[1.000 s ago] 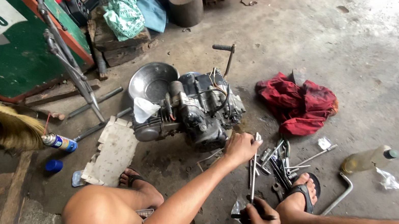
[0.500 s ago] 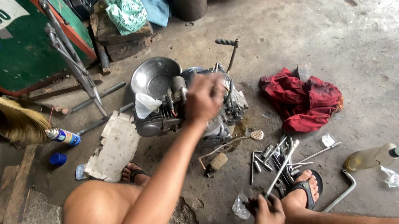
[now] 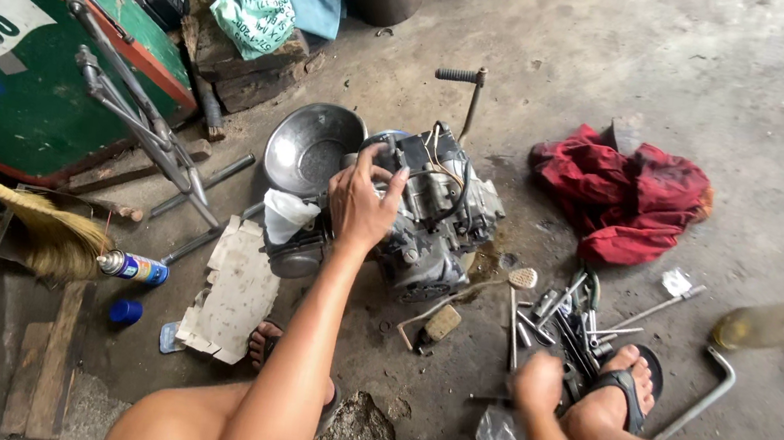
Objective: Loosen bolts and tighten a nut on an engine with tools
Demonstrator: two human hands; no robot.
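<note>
Left hand: we see our left hand [image 3: 361,204] at the centre of the frame, its fingers [image 3: 386,186] spread and resting on top of the engine [image 3: 432,220], pressing on it, not clamped round any part.
Right hand: our right hand [image 3: 535,382], lower right of centre, is curled into a closed fist low over the floor; we think it grips a thin tool, but we cannot tell which.
Engine: it sits on the concrete floor [image 3: 713,81] at centre, just beside a metal bowl [image 3: 311,147] on its left.
Tools: loose wrenches and sockets [image 3: 573,319] lie right of the engine, near our sandalled foot [image 3: 621,383].
Red rag [image 3: 628,193]: right of centre, apart from the engine.
Risk: we judge the engine could rock or tip toward the bowl, since only one open palm steadies it.
Risk: small parts could scatter if our foot nudges the tool pile.
</note>
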